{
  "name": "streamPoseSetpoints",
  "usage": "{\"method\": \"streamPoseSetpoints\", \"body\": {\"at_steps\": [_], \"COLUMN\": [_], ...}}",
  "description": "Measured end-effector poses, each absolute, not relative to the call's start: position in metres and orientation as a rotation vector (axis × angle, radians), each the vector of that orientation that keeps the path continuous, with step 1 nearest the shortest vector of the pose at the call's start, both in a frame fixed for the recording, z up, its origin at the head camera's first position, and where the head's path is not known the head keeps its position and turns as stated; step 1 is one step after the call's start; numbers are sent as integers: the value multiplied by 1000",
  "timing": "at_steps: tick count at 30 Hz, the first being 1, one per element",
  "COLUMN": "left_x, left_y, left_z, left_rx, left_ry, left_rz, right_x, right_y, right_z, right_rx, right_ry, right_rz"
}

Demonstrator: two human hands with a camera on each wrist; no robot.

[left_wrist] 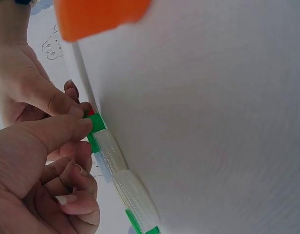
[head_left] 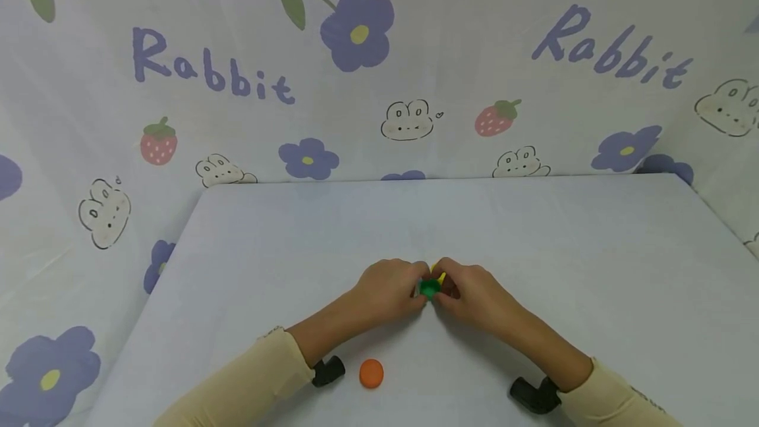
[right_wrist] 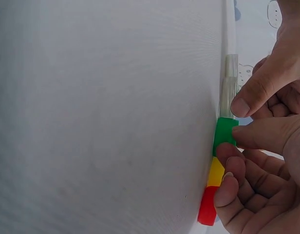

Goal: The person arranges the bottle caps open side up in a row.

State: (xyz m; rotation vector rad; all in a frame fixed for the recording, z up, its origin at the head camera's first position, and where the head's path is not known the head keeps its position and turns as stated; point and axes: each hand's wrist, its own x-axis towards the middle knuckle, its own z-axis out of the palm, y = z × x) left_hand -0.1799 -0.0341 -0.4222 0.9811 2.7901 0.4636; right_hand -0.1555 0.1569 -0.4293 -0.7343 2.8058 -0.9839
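Observation:
Both hands meet around a small green piece (head_left: 430,289), which stands in a row of short pieces. My left hand (head_left: 388,290) pinches at its left side, thumb and fingertips right at the edge. From the right, my right hand (head_left: 474,292) grips the same piece between thumb and curled fingers. Clear ribbed pieces (left_wrist: 135,195) adjoin the green one on the left hand's side. On the other side follow a yellow piece (right_wrist: 216,170) and a red piece (right_wrist: 207,207). In the head view the hands hide most of this row.
An orange round piece (head_left: 371,373) lies on the white table (head_left: 308,236) nearer the body, beside the left forearm. Black elbow-shaped fittings (head_left: 536,395) sit under both wrists. A patterned cloth (head_left: 450,51) hangs behind the table's far edge.

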Motion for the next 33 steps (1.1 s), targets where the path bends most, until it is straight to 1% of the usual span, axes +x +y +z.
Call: {"method": "streamPoseSetpoints", "body": {"at_steps": [10, 15, 21, 28, 33], "left_x": [-180, -173, -156, -130, -107], "left_y": [-36, -42, -55, -72, -87], "left_z": [-424, -421, -416, -420, -420], "left_rx": [985, 991, 972, 903, 979], "left_ry": [2783, 2783, 2757, 2690, 2729], "left_rz": [511, 532, 560, 507, 494], "right_x": [-156, -153, -140, -121, -106], "right_y": [158, 159, 151, 135, 124], "right_z": [-431, -429, -420, -416, -417], "right_rx": [-763, -795, -839, -858, -947], "right_ry": [2806, 2800, 2718, 2563, 2538], "right_rz": [-991, -986, -978, -873, -847]}}
